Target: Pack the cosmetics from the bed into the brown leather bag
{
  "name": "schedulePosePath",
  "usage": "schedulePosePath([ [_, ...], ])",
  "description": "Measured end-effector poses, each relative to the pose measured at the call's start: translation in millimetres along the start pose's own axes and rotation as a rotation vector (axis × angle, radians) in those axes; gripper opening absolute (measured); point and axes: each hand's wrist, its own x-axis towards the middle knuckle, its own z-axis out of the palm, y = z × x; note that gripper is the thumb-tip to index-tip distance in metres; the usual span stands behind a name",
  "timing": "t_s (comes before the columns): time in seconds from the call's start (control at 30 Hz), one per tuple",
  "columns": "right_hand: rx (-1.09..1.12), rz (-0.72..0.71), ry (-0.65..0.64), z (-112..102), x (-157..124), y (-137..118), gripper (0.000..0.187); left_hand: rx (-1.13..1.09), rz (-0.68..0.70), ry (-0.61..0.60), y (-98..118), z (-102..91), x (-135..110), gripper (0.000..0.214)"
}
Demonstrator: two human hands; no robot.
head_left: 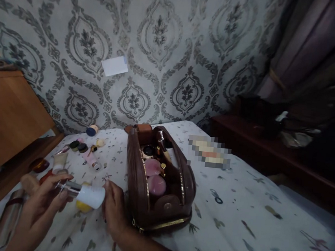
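Observation:
My left hand grips a white bottle by its shiny silver cap, and the bottle lies almost level above the bed. Close to the bottle's white base, my right hand rests beside the bag with loosely bent fingers and nothing visible in it; some of its fingers are hidden. A brown zip-up cosmetic bag stands unzipped to the right of that hand. Inside it are two pink round items, a dark round lid, small gold-coloured pieces and a silver-capped bottle. Behind the white bottle, a yellow item is partly covered.
Several cosmetics lie on the left, among them a pink tube, a beige tube, a dark-lidded jar and a metallic cylinder. A blurred-out flat item lies right of the bag. Patterned wallpaper rises behind the bed.

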Motion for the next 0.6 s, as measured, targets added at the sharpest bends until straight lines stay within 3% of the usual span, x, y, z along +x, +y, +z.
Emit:
schedulePosePath([
  [0.13,0.028,0.049,-0.004,-1,-3,6,0.044,-0.008,-0.032,0.014,-8,-0.4,11,0.041],
  [0.3,0.011,0.1,-0.126,-3,-6,-3,0.026,-0.05,-0.106,0.003,-7,4.0,21,0.047],
  [0.47,-0.035,0.126,-0.182,-6,-8,-14,0.026,-0.058,-0.072,-0.02,28,14.5,20,0.044],
  [0.6,-0.045,0.111,-0.193,-6,-6,-12,0.025,-0.088,-0.047,0.047,63,27.3,17,0.04],
])
